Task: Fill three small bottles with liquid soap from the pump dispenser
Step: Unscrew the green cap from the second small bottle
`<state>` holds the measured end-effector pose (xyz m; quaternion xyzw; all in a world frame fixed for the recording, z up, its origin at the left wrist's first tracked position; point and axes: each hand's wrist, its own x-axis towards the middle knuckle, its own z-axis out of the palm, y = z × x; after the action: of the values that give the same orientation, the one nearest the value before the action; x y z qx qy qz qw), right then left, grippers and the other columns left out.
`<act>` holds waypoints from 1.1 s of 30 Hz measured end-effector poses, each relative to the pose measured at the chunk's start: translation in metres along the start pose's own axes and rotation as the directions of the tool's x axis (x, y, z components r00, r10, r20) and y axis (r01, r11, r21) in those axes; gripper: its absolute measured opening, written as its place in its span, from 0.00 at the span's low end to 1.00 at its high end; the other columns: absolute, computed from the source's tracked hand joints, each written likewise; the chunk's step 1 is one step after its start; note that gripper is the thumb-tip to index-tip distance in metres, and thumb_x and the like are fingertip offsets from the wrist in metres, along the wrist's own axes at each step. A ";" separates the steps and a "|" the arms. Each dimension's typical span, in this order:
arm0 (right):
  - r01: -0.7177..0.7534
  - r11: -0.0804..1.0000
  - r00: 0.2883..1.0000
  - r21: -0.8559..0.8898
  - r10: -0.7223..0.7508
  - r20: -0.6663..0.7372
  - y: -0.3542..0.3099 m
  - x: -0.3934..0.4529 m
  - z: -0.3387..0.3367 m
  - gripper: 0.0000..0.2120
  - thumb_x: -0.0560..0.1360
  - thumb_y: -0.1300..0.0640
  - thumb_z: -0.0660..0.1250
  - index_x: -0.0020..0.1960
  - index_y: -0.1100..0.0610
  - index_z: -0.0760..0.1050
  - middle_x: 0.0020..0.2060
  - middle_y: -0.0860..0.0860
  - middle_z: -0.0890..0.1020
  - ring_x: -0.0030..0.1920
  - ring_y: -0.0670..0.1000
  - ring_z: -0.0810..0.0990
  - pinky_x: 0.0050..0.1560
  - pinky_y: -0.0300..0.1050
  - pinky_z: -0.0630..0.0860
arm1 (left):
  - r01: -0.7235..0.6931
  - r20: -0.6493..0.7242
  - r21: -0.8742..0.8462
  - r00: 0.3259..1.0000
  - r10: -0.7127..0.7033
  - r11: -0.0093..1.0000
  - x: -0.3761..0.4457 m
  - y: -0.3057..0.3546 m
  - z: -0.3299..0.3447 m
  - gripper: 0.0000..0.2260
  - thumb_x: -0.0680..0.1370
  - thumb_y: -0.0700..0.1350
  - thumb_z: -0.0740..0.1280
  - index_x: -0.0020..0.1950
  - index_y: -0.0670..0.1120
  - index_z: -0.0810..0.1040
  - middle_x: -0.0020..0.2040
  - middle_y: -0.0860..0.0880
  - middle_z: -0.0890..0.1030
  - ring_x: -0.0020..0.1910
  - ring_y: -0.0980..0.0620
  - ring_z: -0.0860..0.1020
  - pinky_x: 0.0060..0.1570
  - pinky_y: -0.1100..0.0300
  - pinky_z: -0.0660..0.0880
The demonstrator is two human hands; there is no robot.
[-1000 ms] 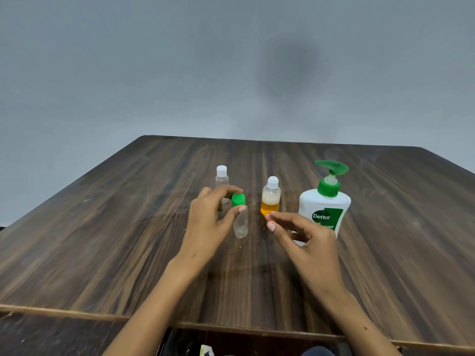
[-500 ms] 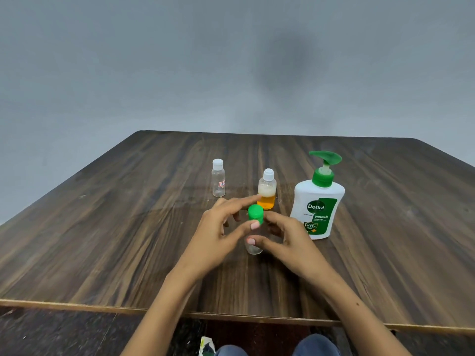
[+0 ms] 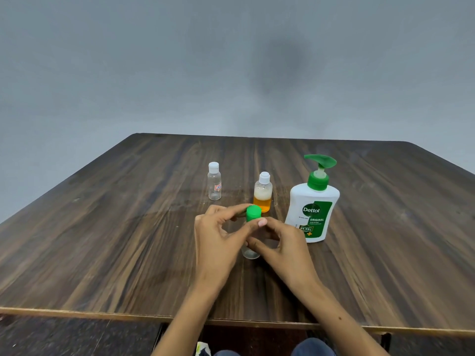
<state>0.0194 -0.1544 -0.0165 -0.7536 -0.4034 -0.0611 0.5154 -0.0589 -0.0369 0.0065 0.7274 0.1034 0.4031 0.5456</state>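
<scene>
We're pinching the green cap [image 3: 253,213] with our left hand [image 3: 218,237] while our right hand [image 3: 280,242] is gripping the clear bottle [image 3: 250,251], probably resting on the table [image 3: 102,240], at 7 o'clock from the pump dispenser [image 3: 312,210]. Twist gently, keeping it upright.

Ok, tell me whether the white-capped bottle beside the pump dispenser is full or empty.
Partly full. The middle bottle holds orange liquid in its lower part, pale foam above, clear space under its white cap.

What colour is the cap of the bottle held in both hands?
Green cap, seen clearly in the head view.
</scene>
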 end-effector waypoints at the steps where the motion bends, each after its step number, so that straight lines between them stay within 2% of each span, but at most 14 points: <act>1: -0.008 1.000 1.000 0.015 0.008 0.006 0.000 0.000 -0.001 0.11 0.69 0.54 0.76 0.51 0.50 0.81 0.43 0.41 0.85 0.47 0.39 0.82 0.47 0.38 0.77 | 0.007 0.022 -0.017 1.000 -0.007 1.000 0.000 0.000 0.000 0.15 0.65 0.50 0.79 0.51 0.55 0.86 0.46 0.53 0.84 0.50 0.56 0.81 0.36 0.54 0.81; 4: -0.023 0.999 1.000 0.033 0.022 0.010 0.000 0.001 -0.001 0.15 0.67 0.45 0.75 0.51 0.50 0.82 0.42 0.42 0.85 0.45 0.42 0.83 0.47 0.45 0.79 | 0.086 0.230 -0.167 0.972 -0.046 0.982 0.003 0.001 -0.004 0.18 0.73 0.44 0.75 0.62 0.49 0.80 0.56 0.52 0.84 0.59 0.54 0.81 0.42 0.57 0.81; 7: -0.037 0.996 0.999 0.079 0.034 0.036 0.002 0.001 -0.002 0.16 0.67 0.46 0.77 0.52 0.51 0.82 0.42 0.42 0.85 0.45 0.40 0.82 0.46 0.39 0.77 | 0.099 0.341 -0.230 0.940 -0.015 0.968 0.007 0.002 -0.012 0.21 0.76 0.42 0.69 0.69 0.45 0.74 0.56 0.51 0.84 0.59 0.54 0.81 0.54 0.64 0.77; 9: -0.043 0.995 0.999 0.094 0.040 0.037 0.002 0.001 -0.004 0.14 0.68 0.49 0.77 0.51 0.52 0.83 0.41 0.42 0.85 0.44 0.39 0.82 0.44 0.34 0.75 | 0.006 0.308 -0.159 0.950 0.044 0.987 0.010 0.002 -0.014 0.16 0.75 0.41 0.71 0.63 0.46 0.79 0.54 0.48 0.85 0.58 0.55 0.81 0.58 0.65 0.74; 11: -0.043 0.994 0.999 0.105 0.040 0.030 0.002 0.001 -0.004 0.14 0.67 0.50 0.77 0.50 0.53 0.83 0.39 0.43 0.85 0.42 0.38 0.82 0.42 0.31 0.73 | -0.081 0.208 -0.091 0.973 0.099 0.993 0.011 0.001 -0.013 0.11 0.71 0.44 0.75 0.53 0.49 0.85 0.49 0.46 0.85 0.52 0.57 0.81 0.55 0.64 0.74; 14: -0.047 0.993 0.999 0.106 0.045 0.026 0.001 0.000 -0.002 0.16 0.67 0.47 0.77 0.51 0.53 0.83 0.40 0.44 0.85 0.44 0.40 0.83 0.45 0.37 0.77 | -0.127 0.067 -0.037 0.989 0.129 0.991 0.010 0.001 -0.011 0.09 0.66 0.48 0.78 0.45 0.52 0.86 0.43 0.47 0.85 0.46 0.57 0.80 0.50 0.64 0.75; 16: -0.053 0.992 0.998 0.117 0.051 0.027 0.002 0.000 -0.002 0.16 0.67 0.49 0.77 0.52 0.52 0.83 0.41 0.44 0.86 0.45 0.41 0.83 0.46 0.39 0.79 | -0.141 0.044 0.038 0.989 0.139 0.989 0.010 0.003 -0.011 0.09 0.65 0.51 0.77 0.45 0.54 0.86 0.44 0.53 0.84 0.49 0.57 0.80 0.51 0.65 0.75; 18: -0.060 0.990 0.998 0.129 0.057 0.027 0.002 0.001 -0.002 0.15 0.67 0.51 0.78 0.51 0.52 0.83 0.41 0.44 0.86 0.44 0.41 0.83 0.46 0.39 0.79 | -0.133 0.153 0.068 0.981 0.121 0.989 0.013 0.003 -0.012 0.10 0.68 0.48 0.77 0.49 0.54 0.85 0.49 0.59 0.84 0.56 0.60 0.78 0.57 0.66 0.73; 20: -0.061 0.990 0.998 0.128 0.058 0.031 0.002 0.002 -0.002 0.14 0.67 0.51 0.78 0.51 0.52 0.83 0.40 0.44 0.85 0.44 0.41 0.83 0.46 0.39 0.79 | -0.058 0.378 -0.028 0.924 0.065 0.998 0.017 0.003 -0.016 0.14 0.74 0.43 0.73 0.59 0.49 0.82 0.58 0.57 0.83 0.65 0.59 0.75 0.63 0.66 0.70; 23: -0.063 0.991 0.998 0.121 0.059 0.039 0.001 0.001 -0.002 0.15 0.67 0.48 0.78 0.51 0.52 0.83 0.41 0.44 0.86 0.44 0.41 0.83 0.47 0.41 0.79 | 0.070 0.521 -0.170 0.853 0.029 0.983 0.020 0.005 -0.022 0.15 0.78 0.36 0.67 0.64 0.43 0.78 0.59 0.49 0.83 0.62 0.52 0.79 0.61 0.62 0.74; 26: -0.063 0.992 0.998 0.110 0.060 0.025 0.001 0.000 -0.002 0.17 0.66 0.44 0.77 0.51 0.51 0.82 0.42 0.44 0.86 0.45 0.42 0.84 0.48 0.47 0.80 | -0.006 0.308 -0.131 0.950 0.046 0.991 0.018 0.009 -0.017 0.12 0.70 0.41 0.77 0.53 0.47 0.85 0.49 0.51 0.86 0.53 0.53 0.83 0.60 0.53 0.75; 29: -0.035 0.997 0.999 0.070 0.035 0.007 0.000 -0.001 0.000 0.16 0.67 0.46 0.76 0.52 0.50 0.82 0.43 0.42 0.85 0.46 0.41 0.83 0.47 0.46 0.80 | -0.078 0.038 0.049 0.996 0.076 0.996 0.013 0.010 -0.010 0.14 0.61 0.45 0.82 0.44 0.52 0.85 0.42 0.57 0.85 0.46 0.61 0.82 0.53 0.65 0.74; 31: -0.031 0.997 1.000 0.077 0.031 0.003 -0.001 -0.001 0.000 0.13 0.67 0.48 0.77 0.49 0.48 0.81 0.42 0.42 0.85 0.45 0.41 0.83 0.46 0.44 0.80 | -0.141 0.135 0.071 0.982 0.131 0.987 0.013 0.013 -0.007 0.17 0.66 0.42 0.80 0.53 0.51 0.83 0.47 0.58 0.85 0.51 0.62 0.81 0.54 0.70 0.72; 33: -0.043 0.994 0.999 0.102 0.043 0.003 -0.001 0.000 -0.001 0.13 0.65 0.44 0.75 0.48 0.45 0.80 0.40 0.42 0.85 0.44 0.41 0.83 0.45 0.43 0.80 | -0.097 0.374 -0.039 0.922 0.104 0.995 0.015 0.014 -0.008 0.20 0.73 0.40 0.74 0.65 0.47 0.78 0.59 0.57 0.82 0.63 0.60 0.77 0.62 0.67 0.71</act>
<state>0.0186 -0.1550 -0.0153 -0.7348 -0.3900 -0.0289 0.5542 -0.0594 -0.0278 0.0267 0.7900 -0.0441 0.2850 0.5410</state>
